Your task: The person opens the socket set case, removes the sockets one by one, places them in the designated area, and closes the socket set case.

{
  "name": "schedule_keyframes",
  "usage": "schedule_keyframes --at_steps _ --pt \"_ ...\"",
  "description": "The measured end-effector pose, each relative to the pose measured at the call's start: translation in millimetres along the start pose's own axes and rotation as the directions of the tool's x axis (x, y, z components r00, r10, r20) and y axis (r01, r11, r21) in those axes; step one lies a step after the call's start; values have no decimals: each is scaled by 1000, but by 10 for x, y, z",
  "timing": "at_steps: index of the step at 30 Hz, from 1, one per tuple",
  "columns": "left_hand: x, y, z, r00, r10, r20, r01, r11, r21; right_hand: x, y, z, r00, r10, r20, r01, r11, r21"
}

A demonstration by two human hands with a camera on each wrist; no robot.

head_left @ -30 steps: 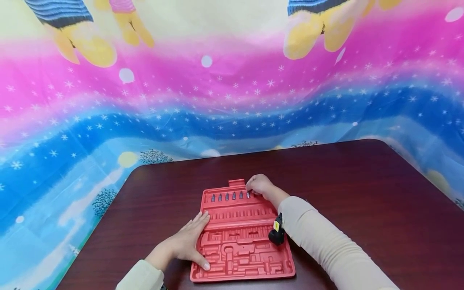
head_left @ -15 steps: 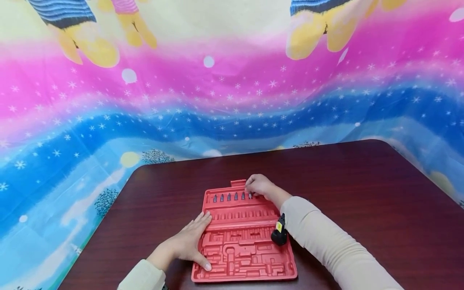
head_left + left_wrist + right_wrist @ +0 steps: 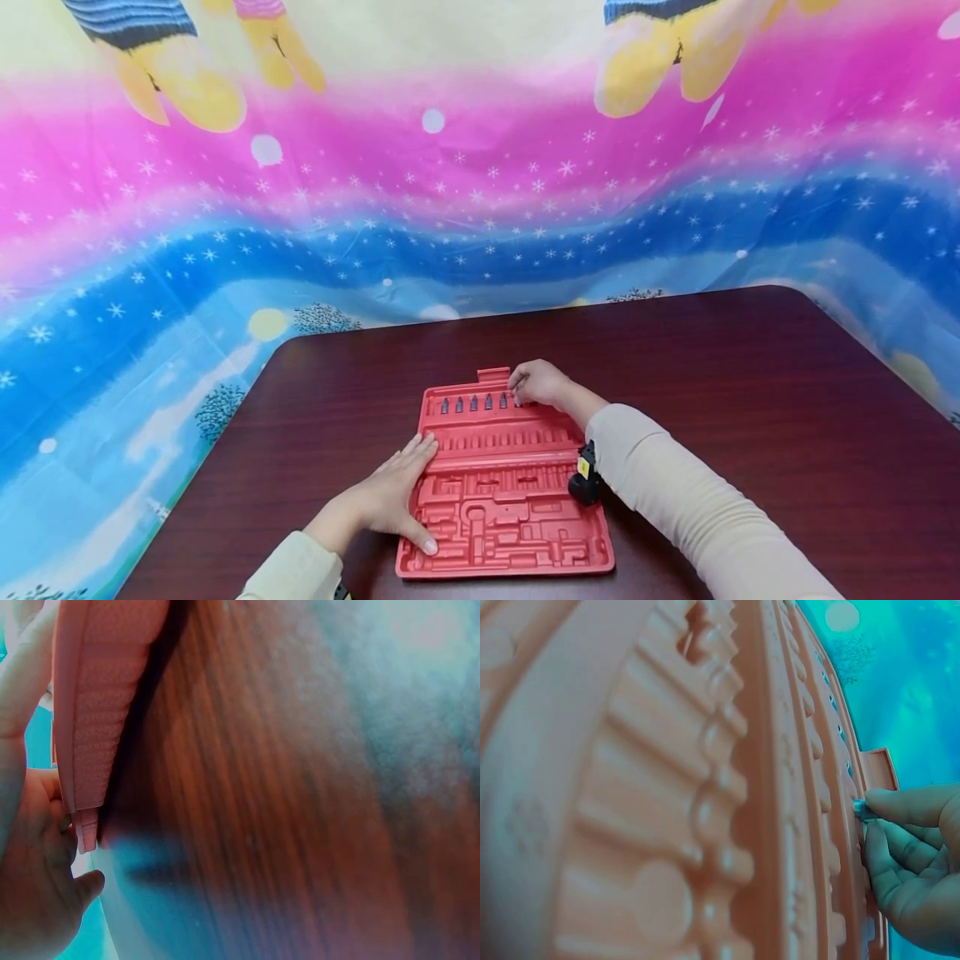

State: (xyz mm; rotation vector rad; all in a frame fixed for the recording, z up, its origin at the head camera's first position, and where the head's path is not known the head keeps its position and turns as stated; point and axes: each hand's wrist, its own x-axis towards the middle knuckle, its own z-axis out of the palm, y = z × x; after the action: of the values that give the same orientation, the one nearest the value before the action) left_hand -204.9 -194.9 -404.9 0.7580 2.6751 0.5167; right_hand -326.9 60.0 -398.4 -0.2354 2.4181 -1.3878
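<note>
A red molded tool case tray lies on the table, its many shaped recesses facing up. Along its far row several dark metal screwdriver bits stand in slots, towards the left. At the right end of these bits my right hand pinches another small bit between thumb and fingers. In the right wrist view this metallic bit shows at the fingertips, against the tray's far part; whether it is seated in a slot I cannot tell. My left hand rests spread on the tray's left edge, its thumb over the near recesses.
The dark brown table extends around the tray on both sides. A tab juts from the tray's far edge. Behind the table hangs a colorful printed cloth. A black wrist camera hangs over the tray's right edge.
The right fingers have shifted slightly and now cover more of the bit they pinch. The left hand keeps its place on the tray; the head view has drifted a little.
</note>
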Motion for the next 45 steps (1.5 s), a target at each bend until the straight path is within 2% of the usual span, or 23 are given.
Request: schedule_keyframes --at_steps 1,5,9,22,25,29,31,38,45 --pt "-2 0 0 1000 -1 -1 1 1000 -1 2 10 -9 999 -30 15 30 1000 -9" --pt "0 -5 5 1000 -6 7 6 1000 -3 14 24 -21 998 -50 33 50 999 3" --pt "11 -5 14 1000 -6 14 6 1000 -4 11 35 -4 1000 -29 3 28 998 57" --pt "-12 5 7 1000 -19 11 19 1000 -6 34 93 32 996 -73 -50 81 980 180" --pt "-10 8 8 1000 -18 13 18 1000 -4 44 104 20 994 -75 -77 92 962 258" --pt "-8 9 6 1000 -22 13 22 1000 -4 58 119 -31 993 -66 -102 102 914 393" --pt "-9 10 4 1000 -22 13 22 1000 -1 44 113 -60 993 -61 -97 97 897 432" --pt "-21 15 -3 1000 3 -4 -3 1000 13 -109 51 -169 994 -89 -61 107 884 456" --pt "-28 16 -9 1000 8 -3 -8 1000 3 -305 12 -314 997 -75 -24 78 901 427"
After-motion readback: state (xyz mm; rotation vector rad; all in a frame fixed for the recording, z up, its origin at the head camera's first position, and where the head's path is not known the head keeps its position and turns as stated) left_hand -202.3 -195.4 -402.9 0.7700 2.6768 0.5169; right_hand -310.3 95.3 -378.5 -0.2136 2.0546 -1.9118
